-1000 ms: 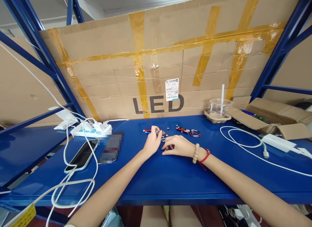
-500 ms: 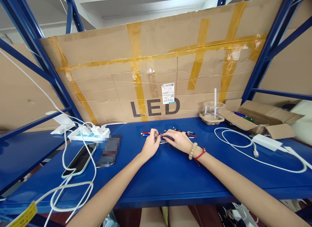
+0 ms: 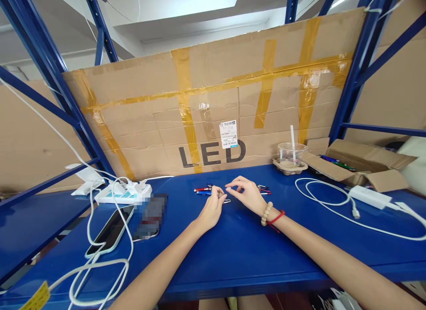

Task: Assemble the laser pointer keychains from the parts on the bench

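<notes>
Above the blue shelf top, my left hand [image 3: 213, 207] is closed, its thumb and fingertips pinched; whatever it grips is too small to name. My right hand [image 3: 248, 194] faces it, thumb and forefinger closed around a tiny light-coloured piece that I cannot identify. Just beyond the left fingers lie a red pen [image 3: 200, 189] and a blue pen [image 3: 203, 193], both partly covered. A silver-white slim piece [image 3: 226, 201] rests beside the left fingertips. Past the right hand, red and dark pen-like pieces [image 3: 265, 191] show in part.
At left are a white power strip [image 3: 123, 195], a phone [image 3: 111, 230], a dark blurred flat object [image 3: 151, 214] and looped white cables. At right stand a plastic cup [image 3: 290, 155] in a carton holder, an open cardboard box [image 3: 362, 156] and a white charger [image 3: 370, 197].
My hands have drawn apart a little and come slightly nearer to me. The right fingers have lifted from the pen pieces, uncovering more of the pens. The head view has tilted upward.
</notes>
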`<state>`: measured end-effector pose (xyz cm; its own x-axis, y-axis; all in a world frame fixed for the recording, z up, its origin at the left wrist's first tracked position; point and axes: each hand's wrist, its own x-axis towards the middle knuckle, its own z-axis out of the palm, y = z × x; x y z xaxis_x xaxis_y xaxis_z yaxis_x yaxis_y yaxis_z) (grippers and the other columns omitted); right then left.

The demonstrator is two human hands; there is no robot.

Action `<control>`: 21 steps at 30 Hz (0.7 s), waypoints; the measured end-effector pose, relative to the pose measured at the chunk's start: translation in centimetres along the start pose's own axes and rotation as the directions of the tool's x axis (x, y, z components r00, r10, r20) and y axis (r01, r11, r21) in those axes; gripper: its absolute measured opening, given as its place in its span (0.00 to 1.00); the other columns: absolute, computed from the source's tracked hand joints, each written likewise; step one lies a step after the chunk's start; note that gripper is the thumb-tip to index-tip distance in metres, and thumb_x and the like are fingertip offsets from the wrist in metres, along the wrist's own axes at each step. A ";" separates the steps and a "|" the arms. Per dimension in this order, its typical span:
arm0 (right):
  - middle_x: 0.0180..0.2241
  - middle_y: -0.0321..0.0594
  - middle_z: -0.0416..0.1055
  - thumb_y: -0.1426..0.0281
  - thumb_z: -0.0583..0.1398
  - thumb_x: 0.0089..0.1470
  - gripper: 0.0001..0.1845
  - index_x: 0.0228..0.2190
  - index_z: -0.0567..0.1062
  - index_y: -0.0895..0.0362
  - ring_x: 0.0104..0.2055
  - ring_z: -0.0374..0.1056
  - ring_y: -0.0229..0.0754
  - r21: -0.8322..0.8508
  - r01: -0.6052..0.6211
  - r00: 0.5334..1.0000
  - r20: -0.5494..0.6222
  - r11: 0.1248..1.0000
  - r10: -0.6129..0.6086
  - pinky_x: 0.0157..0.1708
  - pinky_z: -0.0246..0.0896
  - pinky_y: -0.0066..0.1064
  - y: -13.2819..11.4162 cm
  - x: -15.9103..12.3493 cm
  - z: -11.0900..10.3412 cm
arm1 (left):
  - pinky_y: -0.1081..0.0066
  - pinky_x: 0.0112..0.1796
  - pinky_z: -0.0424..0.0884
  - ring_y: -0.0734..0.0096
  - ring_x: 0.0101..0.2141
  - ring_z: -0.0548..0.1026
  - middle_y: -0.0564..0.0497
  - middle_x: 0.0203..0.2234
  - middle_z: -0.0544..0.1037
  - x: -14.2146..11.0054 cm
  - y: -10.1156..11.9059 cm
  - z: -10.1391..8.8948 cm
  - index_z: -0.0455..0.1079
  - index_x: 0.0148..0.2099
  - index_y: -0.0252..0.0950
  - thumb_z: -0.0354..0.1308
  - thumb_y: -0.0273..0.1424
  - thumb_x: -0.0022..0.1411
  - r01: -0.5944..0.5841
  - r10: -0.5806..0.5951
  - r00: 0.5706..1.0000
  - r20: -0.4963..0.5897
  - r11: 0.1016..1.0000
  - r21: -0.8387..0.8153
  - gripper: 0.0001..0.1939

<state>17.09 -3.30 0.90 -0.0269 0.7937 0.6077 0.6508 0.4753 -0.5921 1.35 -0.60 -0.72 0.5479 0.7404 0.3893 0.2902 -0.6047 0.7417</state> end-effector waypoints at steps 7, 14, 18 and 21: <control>0.32 0.40 0.70 0.60 0.56 0.50 0.14 0.30 0.75 0.58 0.19 0.63 0.31 0.185 -0.063 0.998 0.010 0.981 0.062 0.21 0.61 0.26 0.0 0.0 -0.1 | 0.71 0.34 0.62 0.71 0.32 0.68 0.52 0.31 0.69 -0.1 0.0 -0.2 0.54 0.38 0.38 0.41 0.36 0.62 0.023 -0.021 1.000 -0.019 0.995 0.093 0.07; 0.34 0.39 0.68 0.61 0.54 0.52 0.14 0.31 0.75 0.56 0.19 0.62 0.29 0.103 0.050 0.998 0.023 0.993 -0.053 0.24 0.61 0.26 0.3 0.0 -0.2 | 0.74 0.35 0.62 0.72 0.35 0.70 0.54 0.35 0.71 -0.2 0.6 -0.7 0.58 0.38 0.40 0.43 0.37 0.61 0.013 -0.001 0.999 -0.045 0.965 0.264 0.07; 0.32 0.38 0.69 0.60 0.56 0.51 0.14 0.30 0.75 0.56 0.19 0.62 0.29 0.096 0.071 0.997 0.033 0.993 -0.074 0.24 0.60 0.26 0.3 0.0 -0.2 | 0.74 0.34 0.62 0.73 0.34 0.70 0.54 0.34 0.71 -0.2 0.8 -0.7 0.58 0.37 0.39 0.42 0.36 0.62 -0.016 0.027 0.999 -0.029 0.944 0.329 0.08; 0.31 0.37 0.70 0.60 0.57 0.49 0.13 0.29 0.75 0.56 0.18 0.61 0.29 0.095 0.067 0.997 0.027 0.993 -0.070 0.24 0.59 0.26 0.3 0.0 -0.3 | 0.74 0.33 0.62 0.73 0.34 0.70 0.54 0.34 0.71 -0.2 0.7 -0.6 0.58 0.38 0.38 0.41 0.35 0.63 -0.026 0.037 0.999 -0.024 0.932 0.363 0.08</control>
<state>17.50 -3.27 0.92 -0.0925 0.7685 0.6332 0.5722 0.5614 -0.5978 0.94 -0.94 0.07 0.5394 0.7245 0.4292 0.5409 -0.6887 0.4828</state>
